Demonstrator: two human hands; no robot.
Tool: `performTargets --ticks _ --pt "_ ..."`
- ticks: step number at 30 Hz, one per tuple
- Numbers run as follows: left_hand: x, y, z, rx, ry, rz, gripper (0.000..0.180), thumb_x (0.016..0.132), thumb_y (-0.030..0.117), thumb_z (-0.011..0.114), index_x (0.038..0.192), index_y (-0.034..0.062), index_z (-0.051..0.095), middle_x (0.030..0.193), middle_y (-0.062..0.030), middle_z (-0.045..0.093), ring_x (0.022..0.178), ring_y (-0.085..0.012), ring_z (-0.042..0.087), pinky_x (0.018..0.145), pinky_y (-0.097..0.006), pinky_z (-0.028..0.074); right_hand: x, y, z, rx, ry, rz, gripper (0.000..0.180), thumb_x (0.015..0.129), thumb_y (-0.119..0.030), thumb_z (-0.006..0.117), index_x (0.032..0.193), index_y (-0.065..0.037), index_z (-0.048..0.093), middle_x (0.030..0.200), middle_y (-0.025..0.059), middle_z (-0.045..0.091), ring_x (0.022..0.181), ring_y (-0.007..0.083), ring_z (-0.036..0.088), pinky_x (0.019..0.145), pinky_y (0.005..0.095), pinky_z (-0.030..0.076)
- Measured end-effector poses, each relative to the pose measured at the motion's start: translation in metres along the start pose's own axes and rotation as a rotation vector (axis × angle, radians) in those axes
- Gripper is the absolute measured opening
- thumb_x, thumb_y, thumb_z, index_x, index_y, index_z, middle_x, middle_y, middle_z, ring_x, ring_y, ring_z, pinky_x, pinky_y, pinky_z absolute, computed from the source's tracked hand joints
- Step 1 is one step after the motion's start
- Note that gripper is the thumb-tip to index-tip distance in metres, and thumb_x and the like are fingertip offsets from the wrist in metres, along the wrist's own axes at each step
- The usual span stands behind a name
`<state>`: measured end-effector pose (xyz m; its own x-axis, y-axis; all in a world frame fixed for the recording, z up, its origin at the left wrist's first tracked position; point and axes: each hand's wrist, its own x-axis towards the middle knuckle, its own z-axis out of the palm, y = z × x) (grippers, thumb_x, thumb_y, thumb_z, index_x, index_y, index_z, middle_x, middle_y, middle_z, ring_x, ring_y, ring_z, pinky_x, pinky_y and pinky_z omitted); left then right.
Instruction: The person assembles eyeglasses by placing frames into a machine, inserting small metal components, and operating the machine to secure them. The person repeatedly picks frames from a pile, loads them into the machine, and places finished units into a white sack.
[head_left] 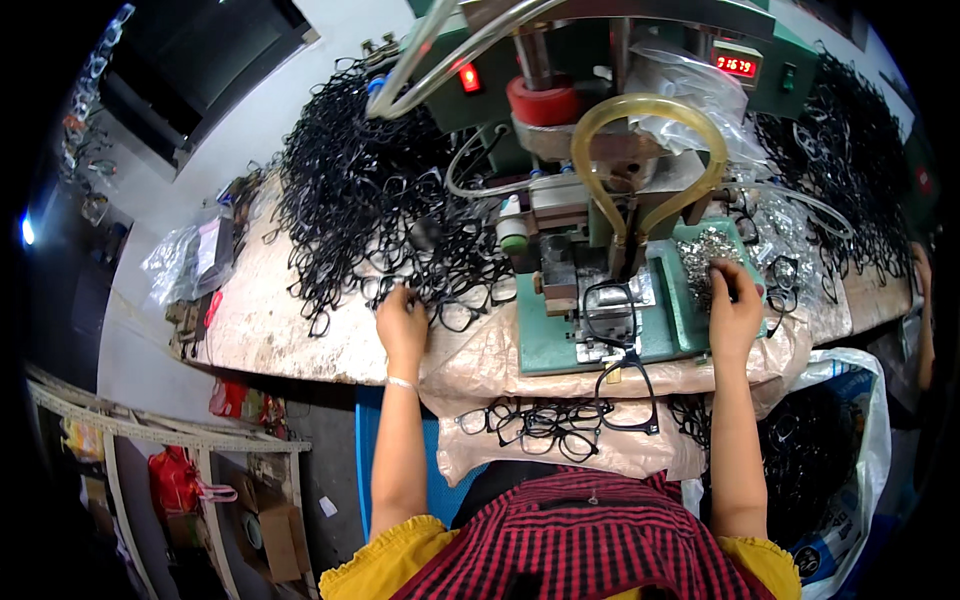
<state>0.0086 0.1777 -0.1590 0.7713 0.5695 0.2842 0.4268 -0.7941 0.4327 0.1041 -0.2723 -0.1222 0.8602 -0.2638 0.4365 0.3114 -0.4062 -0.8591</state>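
My left hand point(402, 325) is at the near edge of a big pile of black eyeglass frames point(370, 190), its fingers curled in among them. What its fingertips hold is hidden. Over a green tray point(690, 325) of small silvery metal parts point(708, 255), my right hand point(736, 312) has thumb and fingers bent together; anything pinched there is too small to make out. Between my hands stands a green press machine point(540, 355). One black eyeglass frame point(652, 385) lies across its metal fixture, with one rim under the tool head and the other overhanging the front.
More black frames point(550, 425) rest on brown wrapping over my lap. Another heap point(850, 170) rises at the far right, beside clear plastic bags. A yellowish hose point(580, 150) loops before the press. At lower right, a white sack point(870, 440) holds dark items. Shelving point(200, 440) stands left.
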Motion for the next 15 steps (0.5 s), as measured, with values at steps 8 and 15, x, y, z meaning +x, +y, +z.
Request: performTargets --ticks 8,15 --pt "-0.027 0.067 -0.033 -0.184 0.236 0.285 0.019 0.075 0.002 0.072 0.094 0.0044 0.071 0.103 -0.0112 0.064 0.096 -0.0281 0.057 0.084 -0.037 0.046 -0.037 0.009 -0.079 -0.378 0.032 -0.221 0.014 0.082 0.003 0.065 0.095 0.0 0.069 0.092 0.0117 0.069 0.089 0.0282 0.064 0.083 0.037 0.048" --pt "-0.032 0.111 -0.009 -1.202 -0.102 -0.083 0.016 0.097 0.012 0.062 0.087 0.0069 0.05 0.073 -0.0027 0.059 0.058 -0.0074 0.05 0.052 -0.021 0.04 0.004 -0.093 0.006 0.131 -0.228 -0.381 0.022 0.077 -0.001 0.069 0.1 0.001 0.07 0.091 0.0145 0.069 0.084 0.0298 0.065 0.078 0.0345 0.05"
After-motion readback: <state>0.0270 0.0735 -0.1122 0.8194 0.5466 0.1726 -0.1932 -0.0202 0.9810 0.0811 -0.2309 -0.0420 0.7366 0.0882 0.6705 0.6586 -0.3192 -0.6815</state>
